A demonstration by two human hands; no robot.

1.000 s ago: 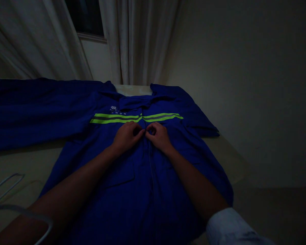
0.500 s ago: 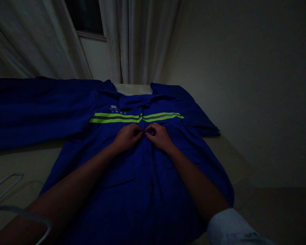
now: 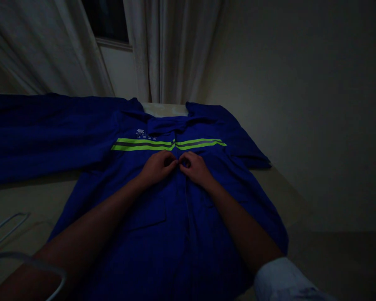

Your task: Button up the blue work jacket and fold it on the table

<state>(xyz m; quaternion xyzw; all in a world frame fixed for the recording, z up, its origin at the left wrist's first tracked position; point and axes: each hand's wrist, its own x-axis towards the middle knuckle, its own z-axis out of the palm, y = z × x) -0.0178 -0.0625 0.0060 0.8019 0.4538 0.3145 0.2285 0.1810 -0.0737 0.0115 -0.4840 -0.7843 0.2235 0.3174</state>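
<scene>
A blue work jacket (image 3: 156,246) lies spread out, front side up, its collar at the far end. Across its chest runs a yellow-green reflective stripe (image 3: 144,144), with white lettering above it on the left. Just below the stripe, my left hand (image 3: 158,166) pinches the jacket's front edge at the middle opening. Close against it, fingertips almost meeting, my right hand (image 3: 196,167) pinches the same front opening from the other side. Whatever small fastening may lie between the fingertips is hidden. Below the hands the opening runs down toward me.
The pale table (image 3: 17,205) under the jacket shows at the left and right. White wire (image 3: 34,261), perhaps a hanger, lies at the lower left. Light curtains (image 3: 178,50) and a dark window (image 3: 108,19) stand behind, and a plain wall (image 3: 310,104) rises at the right.
Both hands keep their pinch at the front opening, with hardly any shift. The whole view has moved very slightly.
</scene>
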